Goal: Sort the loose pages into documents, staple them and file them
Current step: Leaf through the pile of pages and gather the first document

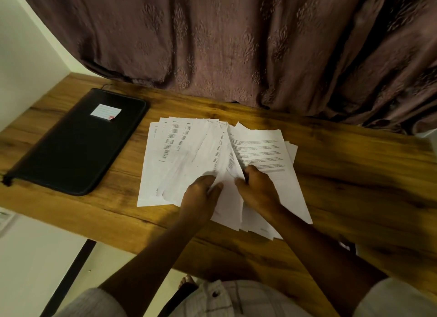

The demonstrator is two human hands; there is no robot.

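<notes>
Leftward, a black folder (78, 144) lies beside the fanned pages (170, 156).

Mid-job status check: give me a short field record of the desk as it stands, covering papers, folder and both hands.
papers: loose pages fanned and overlapping mid-desk, print side up
left hand: left hand pinches sheets at the fan's near edge
right hand: right hand grips sheets just beside it, fingers curled
folder: black zip folder closed, flat at the left, apart from the papers; white label on top
surface: wooden desk
backdrop: curtain hangs at the desk's far edge
progress: no separate piles yet
</notes>
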